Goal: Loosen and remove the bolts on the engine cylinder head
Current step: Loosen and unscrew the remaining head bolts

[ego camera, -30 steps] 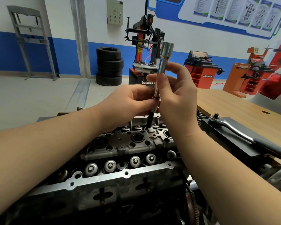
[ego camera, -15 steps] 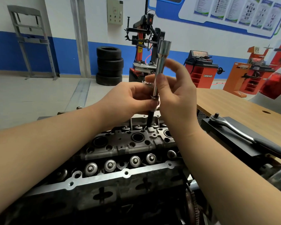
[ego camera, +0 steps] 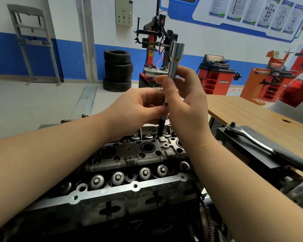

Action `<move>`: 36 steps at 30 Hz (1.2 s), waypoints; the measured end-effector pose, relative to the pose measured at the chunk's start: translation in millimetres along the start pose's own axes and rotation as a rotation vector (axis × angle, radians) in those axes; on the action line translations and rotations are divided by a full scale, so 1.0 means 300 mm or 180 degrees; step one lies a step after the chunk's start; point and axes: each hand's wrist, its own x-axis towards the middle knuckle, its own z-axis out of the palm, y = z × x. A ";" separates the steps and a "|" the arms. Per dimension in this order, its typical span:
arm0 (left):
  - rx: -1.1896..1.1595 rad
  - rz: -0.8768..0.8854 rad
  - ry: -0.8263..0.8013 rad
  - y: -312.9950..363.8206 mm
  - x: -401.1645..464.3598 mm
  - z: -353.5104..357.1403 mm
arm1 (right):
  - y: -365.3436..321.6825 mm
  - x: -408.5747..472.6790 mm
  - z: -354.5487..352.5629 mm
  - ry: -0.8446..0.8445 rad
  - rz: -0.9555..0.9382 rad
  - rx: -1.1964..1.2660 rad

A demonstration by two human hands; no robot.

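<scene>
Bolt (ego camera: 162, 127), at frame centre, has risen slightly from the cylinder head (ego camera: 138, 152); left hand (ego camera: 138, 105) pinches its collar, right hand (ego camera: 187, 102) grips the socket extension (ego camera: 175, 58), so it's nearly free.

Bolt (ego camera: 162, 127): shank visible only below the left hand (ego camera: 138, 107); its head is hidden behind both hands' fingers. Socket (ego camera: 175, 58) lower end covered by right hand (ego camera: 185, 103). Ratchet (ego camera: 262, 145) handle, right of that hand, cut off at frame edge.
</scene>
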 end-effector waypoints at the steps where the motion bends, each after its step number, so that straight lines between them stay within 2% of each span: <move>1: 0.0067 0.0011 0.0060 0.000 0.001 0.000 | -0.001 0.000 0.003 0.0058 -0.0102 -0.0173; 3: 0.0231 0.0033 0.0185 -0.001 0.007 -0.001 | 0.004 0.001 0.003 0.0179 -0.0310 -0.0467; 6: 0.0213 0.0013 0.0149 -0.001 0.009 -0.001 | 0.009 0.002 -0.003 0.0217 -0.0427 -0.0469; 9: -0.0161 -0.0108 -0.0051 0.003 0.001 0.005 | 0.007 0.001 -0.006 0.0366 -0.0274 -0.0348; 13: -0.0059 -0.0104 0.0137 0.004 0.005 0.003 | 0.013 0.004 -0.011 0.0224 0.0001 -0.0039; 16: 0.0014 -0.0056 0.0097 0.002 0.002 -0.005 | 0.001 0.005 0.000 0.0153 -0.0102 -0.0290; 19: 0.0156 -0.0026 0.0043 -0.005 0.003 -0.007 | 0.001 0.005 0.002 0.0319 -0.0372 -0.0623; 22: 0.0206 -0.0049 0.0094 -0.007 0.008 -0.003 | 0.000 0.000 0.001 0.0430 -0.0317 -0.0441; 29: -0.0256 -0.0185 -0.0008 -0.011 0.007 -0.001 | 0.010 0.000 -0.005 0.0324 -0.0276 -0.0309; 32: 0.0019 -0.0095 0.0051 -0.012 0.009 -0.007 | 0.003 0.004 -0.004 0.0243 -0.0127 -0.0223; 36: 0.0278 -0.0080 0.0216 -0.012 0.013 -0.013 | 0.001 0.002 -0.001 0.0453 -0.0302 -0.0473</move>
